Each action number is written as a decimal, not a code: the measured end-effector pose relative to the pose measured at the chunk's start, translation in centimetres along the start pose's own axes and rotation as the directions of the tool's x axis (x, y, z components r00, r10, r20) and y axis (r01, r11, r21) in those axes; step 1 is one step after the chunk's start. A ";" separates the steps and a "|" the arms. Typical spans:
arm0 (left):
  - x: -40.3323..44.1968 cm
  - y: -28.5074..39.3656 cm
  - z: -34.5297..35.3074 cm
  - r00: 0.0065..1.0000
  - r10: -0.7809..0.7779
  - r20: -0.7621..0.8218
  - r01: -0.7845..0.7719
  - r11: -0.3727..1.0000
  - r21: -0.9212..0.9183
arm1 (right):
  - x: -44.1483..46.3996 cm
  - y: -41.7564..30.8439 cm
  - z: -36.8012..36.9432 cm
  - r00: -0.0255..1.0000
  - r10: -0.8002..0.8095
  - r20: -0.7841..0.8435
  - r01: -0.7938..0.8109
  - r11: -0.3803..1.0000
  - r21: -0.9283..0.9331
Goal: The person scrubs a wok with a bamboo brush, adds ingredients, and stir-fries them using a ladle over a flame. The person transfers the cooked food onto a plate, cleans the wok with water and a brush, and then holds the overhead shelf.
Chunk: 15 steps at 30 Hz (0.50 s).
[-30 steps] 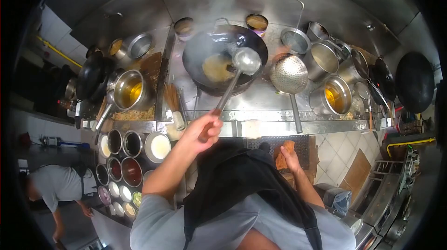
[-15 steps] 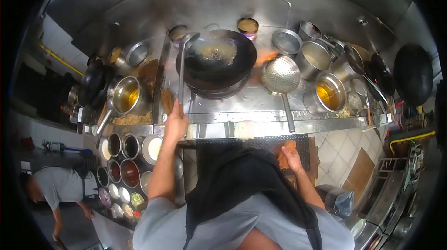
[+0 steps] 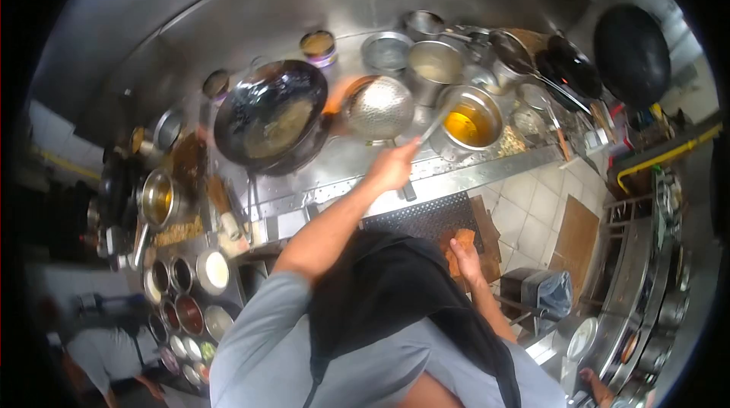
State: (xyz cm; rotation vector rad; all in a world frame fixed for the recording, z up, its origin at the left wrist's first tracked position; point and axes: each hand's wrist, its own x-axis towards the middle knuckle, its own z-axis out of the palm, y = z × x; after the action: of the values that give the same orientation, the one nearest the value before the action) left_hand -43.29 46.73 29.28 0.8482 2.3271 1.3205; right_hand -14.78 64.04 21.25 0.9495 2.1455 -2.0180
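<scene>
- Now, the left hand (image 3: 392, 168) is closed tight on the ladle (image 3: 435, 128), and its stick points to 2 o'clock, at the pot (image 3: 489, 110) of yellow oil (image 3: 467, 126)
- It looks like the ladle is being put to the pot, but its round end is too blurry to tell if it is in the oil or has any in it
- The wok (image 3: 245, 120) sits at 10 o'clock from that hand, with some thin yellow wet stuff in it
- The sieve (image 3: 380, 107) is at 12 o'clock from that hand, between the wok and the pot
- The right hand (image 3: 468, 260) is at 5 o'clock from the left one, curled round an orange rag (image 3: 464, 239)
- I think a good move with the ladle here calls for a slow, flat lift, with no bump on the rim or the sieve, as oil could drip and may be hot
</scene>
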 end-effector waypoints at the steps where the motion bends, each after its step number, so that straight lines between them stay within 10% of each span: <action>1: 0.5 2.5 0.3 0.976 -0.190 0.103 0.169 0.968 0.187 | -0.1 -0.3 0.0 1.000 0.013 0.004 -0.013 0.999 -0.032; 6: 0.7 -2.4 5.5 0.997 -0.052 0.065 0.035 0.968 0.249 | 1.2 2.9 0.7 0.998 0.039 0.047 -0.048 0.978 0.201; 9: -3.1 -3.1 2.8 0.945 -0.121 0.304 0.154 0.984 -0.088 | 1.6 2.7 2.3 0.995 0.061 0.079 -0.074 0.981 0.181; 10: -4.6 -6.2 2.6 0.973 0.006 0.232 -0.001 1.000 -0.019 | 1.9 2.2 3.2 0.991 0.068 0.112 -0.085 0.984 0.156; 13: -11.0 -10.6 -2.3 0.941 -0.267 0.210 0.267 0.963 0.028 | 3.1 -0.3 7.2 0.985 0.024 0.169 -0.043 0.993 0.110; 15: -16.2 -18.0 -4.7 0.984 -0.174 -0.019 0.173 0.983 -0.062 | 3.4 -3.5 11.0 0.981 -0.022 0.194 0.004 0.996 0.093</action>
State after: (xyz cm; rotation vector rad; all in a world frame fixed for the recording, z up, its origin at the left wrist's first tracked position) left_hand -39.38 26.18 16.20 0.5985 2.3077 1.3257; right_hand -23.15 55.41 21.29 0.7142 1.9787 -2.1338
